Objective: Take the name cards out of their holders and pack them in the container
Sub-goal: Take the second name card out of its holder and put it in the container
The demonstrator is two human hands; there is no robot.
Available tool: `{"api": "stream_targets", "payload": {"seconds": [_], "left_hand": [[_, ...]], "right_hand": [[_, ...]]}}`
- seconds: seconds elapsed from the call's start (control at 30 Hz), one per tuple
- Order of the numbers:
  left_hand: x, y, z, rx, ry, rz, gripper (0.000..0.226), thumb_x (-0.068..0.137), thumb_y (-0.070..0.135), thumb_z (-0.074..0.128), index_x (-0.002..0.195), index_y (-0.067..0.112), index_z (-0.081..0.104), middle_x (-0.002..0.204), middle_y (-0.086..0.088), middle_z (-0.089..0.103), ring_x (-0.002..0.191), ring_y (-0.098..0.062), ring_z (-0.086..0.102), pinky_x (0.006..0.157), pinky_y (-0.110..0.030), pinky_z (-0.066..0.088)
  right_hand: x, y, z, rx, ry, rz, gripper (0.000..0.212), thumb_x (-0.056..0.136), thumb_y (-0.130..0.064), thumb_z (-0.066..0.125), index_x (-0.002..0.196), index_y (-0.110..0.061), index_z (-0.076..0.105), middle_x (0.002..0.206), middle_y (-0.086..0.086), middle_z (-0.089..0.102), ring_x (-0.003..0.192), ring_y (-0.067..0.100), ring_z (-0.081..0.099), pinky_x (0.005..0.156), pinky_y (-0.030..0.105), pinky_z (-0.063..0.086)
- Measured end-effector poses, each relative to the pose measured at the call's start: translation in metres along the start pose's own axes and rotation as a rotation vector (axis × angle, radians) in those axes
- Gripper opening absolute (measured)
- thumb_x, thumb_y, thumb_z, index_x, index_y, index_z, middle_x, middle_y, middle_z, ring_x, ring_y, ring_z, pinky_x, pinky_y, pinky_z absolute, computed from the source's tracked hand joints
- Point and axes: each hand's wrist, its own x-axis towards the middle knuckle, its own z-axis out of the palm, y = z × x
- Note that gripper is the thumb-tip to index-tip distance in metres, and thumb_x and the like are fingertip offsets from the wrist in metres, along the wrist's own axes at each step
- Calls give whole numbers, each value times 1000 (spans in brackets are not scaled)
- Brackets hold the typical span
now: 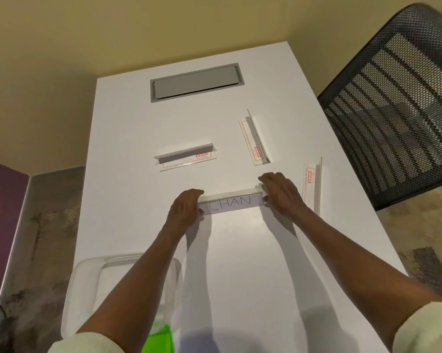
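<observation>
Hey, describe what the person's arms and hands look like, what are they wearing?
Both forearms are bare, with pale cream, ribbed-looking sleeves pushed up near the elbows. The left hand and right hand wear no gloves; no rings, watch or markings are visible.

White table point(240, 263) w/ a grey hatch point(197, 82) set in its far end. On it: 3 clear holders w/ red-printed inserts, centre point(187, 157), right point(255, 139) & far right point(312, 184). Nearer: "CHAN" holder point(230, 203); clear container point(87, 289) at near-left.

Two bare forearms extended forward, pale sleeves pushed up; left hand point(185, 207) and right hand point(281, 193) curled, gripping inward from opposite sides.
</observation>
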Motion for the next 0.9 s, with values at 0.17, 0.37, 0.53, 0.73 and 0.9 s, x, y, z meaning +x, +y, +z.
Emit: {"api": "stream_targets", "payload": {"seconds": [0.17, 0.37, 0.53, 0.73, 0.9], "left_hand": [[3, -2, 1, 64, -41, -7, 57, 75, 12, 75, 129, 8, 57, 133, -12, 60, 124, -31, 53, 99, -40, 45], [6, -6, 8, 114, -47, -6, 59, 82, 15, 71, 137, 12, 52, 140, -9, 55, 127, -28, 51, 101, -37, 41], [7, -9, 12, 125, -79, -14, 59, 84, 16, 68, 139, 12, 49, 141, -9, 54, 128, -27, 49, 102, -37, 40], [8, -10, 13, 139, -67, 3, 47, 88, 12, 60, 135, 11, 53, 130, -11, 62, 117, -31, 55, 94, -39, 47], [9, -9, 13, 143, -59, -6, 40, 90, 11, 55, 130, 11, 56, 119, -9, 68, 112, -31, 57, 90, -38, 48]], "right_hand": [[14, 2, 5, -78, -148, -77, 63, 74, -13, 75, 132, -5, 50, 133, 9, 56, 117, 30, 49, 88, 39, 39], [23, -2, 10, -172, -198, -118, 47, 77, -19, 67, 122, -13, 55, 120, 0, 62, 106, 24, 50, 80, 34, 37], [23, 1, 15, -232, -201, -159, 41, 78, -21, 62, 118, -13, 55, 114, -1, 63, 102, 24, 50, 79, 36, 40], [18, 5, 20, -172, -142, -176, 39, 76, -11, 68, 115, -7, 60, 105, 8, 68, 94, 31, 55, 74, 38, 43], [15, 2, 19, -138, -94, -177, 37, 64, 0, 76, 100, -5, 67, 74, 11, 68, 71, 33, 59, 59, 36, 48]]}}
